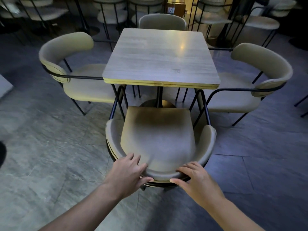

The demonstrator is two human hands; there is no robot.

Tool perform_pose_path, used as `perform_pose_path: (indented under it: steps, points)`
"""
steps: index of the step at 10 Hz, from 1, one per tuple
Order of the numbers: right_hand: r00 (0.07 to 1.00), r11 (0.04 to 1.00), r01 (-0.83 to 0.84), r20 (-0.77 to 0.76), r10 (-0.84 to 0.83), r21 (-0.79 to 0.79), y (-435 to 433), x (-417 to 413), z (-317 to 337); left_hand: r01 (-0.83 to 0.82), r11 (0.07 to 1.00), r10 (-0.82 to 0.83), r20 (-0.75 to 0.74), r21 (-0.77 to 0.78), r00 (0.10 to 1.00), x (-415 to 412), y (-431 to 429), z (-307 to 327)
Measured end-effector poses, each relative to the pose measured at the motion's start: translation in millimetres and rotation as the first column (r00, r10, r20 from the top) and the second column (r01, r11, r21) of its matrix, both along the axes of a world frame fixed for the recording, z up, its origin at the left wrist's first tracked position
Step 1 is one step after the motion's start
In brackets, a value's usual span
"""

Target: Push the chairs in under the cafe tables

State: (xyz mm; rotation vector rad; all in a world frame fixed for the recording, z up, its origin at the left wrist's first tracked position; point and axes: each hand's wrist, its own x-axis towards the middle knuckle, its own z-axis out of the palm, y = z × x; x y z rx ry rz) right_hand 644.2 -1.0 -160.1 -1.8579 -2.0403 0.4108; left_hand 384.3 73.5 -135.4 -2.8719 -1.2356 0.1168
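A square wood-grain cafe table (160,55) stands in the middle on a round pedestal base. Right in front of me is a beige padded chair (158,135) with a curved backrest and black metal legs; its seat front sits just at the table's near edge. My left hand (128,170) grips the backrest's rim on the left, fingers over the top and thumb behind. On the right of the rim, my right hand (195,177) holds it the same way.
Matching chairs stand at the table's left (78,77), right (250,80) and far side (162,21), the side ones pulled partly out. More chairs and table legs crowd the dark back row. Grey stone floor tiles (50,147) lie around me.
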Motion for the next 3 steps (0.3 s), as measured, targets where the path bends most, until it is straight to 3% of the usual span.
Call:
perform_pose_path:
  steps: [1,2,3]
  points:
    - [0.998,1.000,0.012,0.066,-0.011,-0.009,0,1,17,-0.012,0.998,0.013,0.007,-0.055,1.000,4,2,14]
    - [0.997,0.982,0.031,0.062,-0.043,0.184,26,4,77,-0.001,1.000,-0.003,0.153,0.022,0.988,19,26,68]
    - [0.998,0.973,0.054,0.000,-0.056,0.224,48,6,134,-0.064,0.997,0.055,0.198,0.040,0.979,30,44,122]
